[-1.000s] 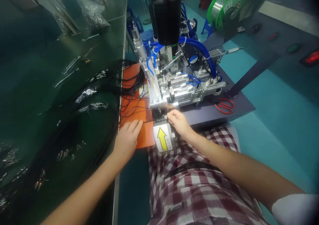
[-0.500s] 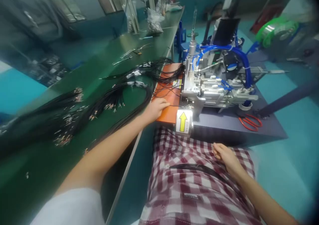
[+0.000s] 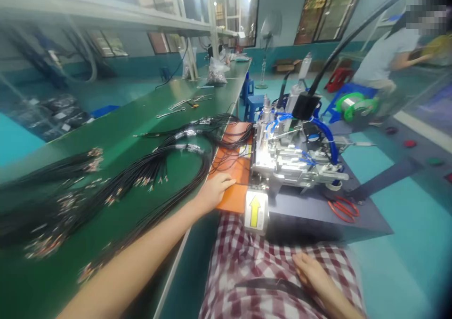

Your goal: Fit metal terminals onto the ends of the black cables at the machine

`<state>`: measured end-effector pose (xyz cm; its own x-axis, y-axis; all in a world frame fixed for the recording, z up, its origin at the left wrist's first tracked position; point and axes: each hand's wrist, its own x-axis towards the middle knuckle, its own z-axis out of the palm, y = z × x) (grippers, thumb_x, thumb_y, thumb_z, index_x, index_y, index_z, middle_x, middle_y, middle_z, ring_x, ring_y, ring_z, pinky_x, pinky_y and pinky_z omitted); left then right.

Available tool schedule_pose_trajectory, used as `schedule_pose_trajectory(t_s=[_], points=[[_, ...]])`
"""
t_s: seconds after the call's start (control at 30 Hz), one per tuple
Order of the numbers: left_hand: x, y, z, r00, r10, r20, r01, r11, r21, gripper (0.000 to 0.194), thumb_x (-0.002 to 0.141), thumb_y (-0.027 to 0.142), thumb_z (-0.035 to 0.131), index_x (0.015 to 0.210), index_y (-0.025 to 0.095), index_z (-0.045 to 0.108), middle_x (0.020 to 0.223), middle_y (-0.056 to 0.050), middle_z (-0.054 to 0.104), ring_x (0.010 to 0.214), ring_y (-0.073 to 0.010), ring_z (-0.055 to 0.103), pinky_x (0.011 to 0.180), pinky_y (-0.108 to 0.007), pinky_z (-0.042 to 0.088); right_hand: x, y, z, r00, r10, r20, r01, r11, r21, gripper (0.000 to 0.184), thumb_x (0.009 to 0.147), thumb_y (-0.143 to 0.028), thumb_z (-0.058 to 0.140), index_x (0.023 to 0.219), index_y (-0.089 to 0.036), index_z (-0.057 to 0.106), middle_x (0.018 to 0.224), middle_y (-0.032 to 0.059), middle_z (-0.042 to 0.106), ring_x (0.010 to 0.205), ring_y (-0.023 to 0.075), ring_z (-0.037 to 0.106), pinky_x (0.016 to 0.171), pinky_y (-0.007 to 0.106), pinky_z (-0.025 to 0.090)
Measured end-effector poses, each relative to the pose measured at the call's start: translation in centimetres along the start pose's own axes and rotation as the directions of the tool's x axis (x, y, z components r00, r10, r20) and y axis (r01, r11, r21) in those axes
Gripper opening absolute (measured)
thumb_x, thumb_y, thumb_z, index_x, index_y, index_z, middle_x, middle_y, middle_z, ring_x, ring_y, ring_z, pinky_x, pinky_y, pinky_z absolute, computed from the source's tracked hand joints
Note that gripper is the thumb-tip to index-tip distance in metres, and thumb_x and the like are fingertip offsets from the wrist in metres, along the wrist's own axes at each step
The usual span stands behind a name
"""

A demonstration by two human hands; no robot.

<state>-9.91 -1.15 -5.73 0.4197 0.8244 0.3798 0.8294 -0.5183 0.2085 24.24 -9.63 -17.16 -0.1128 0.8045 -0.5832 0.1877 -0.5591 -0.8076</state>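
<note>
My left hand [image 3: 214, 190] rests on the orange mat [image 3: 235, 168] at the bench edge, fingers curled loosely on a thin black wire that runs toward the machine [image 3: 293, 156]. The machine is a small metal unit with blue hoses and a white plate bearing a yellow arrow [image 3: 254, 210]. Bundles of black cables [image 3: 158, 168] with metal terminals spread over the green bench [image 3: 148, 116] to the left. My right hand [image 3: 314, 274] lies flat on my checked lap, fingers stretched and holding nothing.
Red-handled scissors [image 3: 342, 208] lie on the dark machine base. Metal tools [image 3: 183, 105] and a bag of parts [image 3: 216, 75] sit farther along the bench. A green wire spool [image 3: 355, 105] stands behind the machine. Another person [image 3: 391, 58] works at back right.
My right hand left the machine's feed slot and dropped onto my lap. My left hand stayed on the orange mat. The view lifted up and swung left, showing the room.
</note>
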Motion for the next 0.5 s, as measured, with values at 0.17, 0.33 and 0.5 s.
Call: schedule_pose_trajectory(t_s=[0.17, 0.33, 0.5], points=[[3.1, -2.1, 0.0, 1.000, 0.019, 0.005, -0.019, 1.000, -0.007, 0.032, 0.092, 0.012, 0.043, 0.117, 0.019, 0.062, 0.118, -0.010, 0.062, 0.108, -0.0207, 0.058, 0.092, -0.039, 0.051, -0.4, 0.4, -0.3, 1.000, 0.002, -0.030, 0.000, 0.998, 0.060, 0.050, 0.057, -0.067, 0.062, 0.049, -0.022, 0.041, 0.039, -0.0068, 0.034, 0.035, 0.0067, 0.021, 0.045, 0.025, 0.014], [7.6, -4.6, 1.2, 1.000, -0.003, 0.021, 0.004, 1.000, -0.006, 0.034, 0.091, 0.035, 0.056, 0.120, 0.017, 0.056, 0.122, -0.010, 0.058, 0.102, -0.0211, 0.060, 0.086, -0.043, 0.053, -1.1, -1.1, -0.3, 0.999, 0.007, -0.038, -0.005, 0.998, 0.055, 0.050, 0.056, -0.065, 0.064, 0.049, -0.023, 0.039, 0.038, -0.0080, 0.030, 0.035, 0.0065, 0.020, 0.043, 0.024, 0.014], [7.4, -2.5, 1.0, 0.998, -0.062, 0.031, 0.059, 0.995, 0.080, 0.033, 0.092, 0.034, 0.055, 0.120, 0.017, 0.056, 0.122, -0.010, 0.058, 0.103, -0.0213, 0.060, 0.086, -0.043, 0.053, -2.1, -1.4, -0.4, 0.998, -0.060, -0.011, 0.061, 0.996, 0.061, 0.048, 0.060, -0.063, 0.065, 0.053, -0.020, 0.045, 0.046, -0.0055, 0.042, 0.039, 0.0055, 0.027, 0.045, 0.023, 0.016]])
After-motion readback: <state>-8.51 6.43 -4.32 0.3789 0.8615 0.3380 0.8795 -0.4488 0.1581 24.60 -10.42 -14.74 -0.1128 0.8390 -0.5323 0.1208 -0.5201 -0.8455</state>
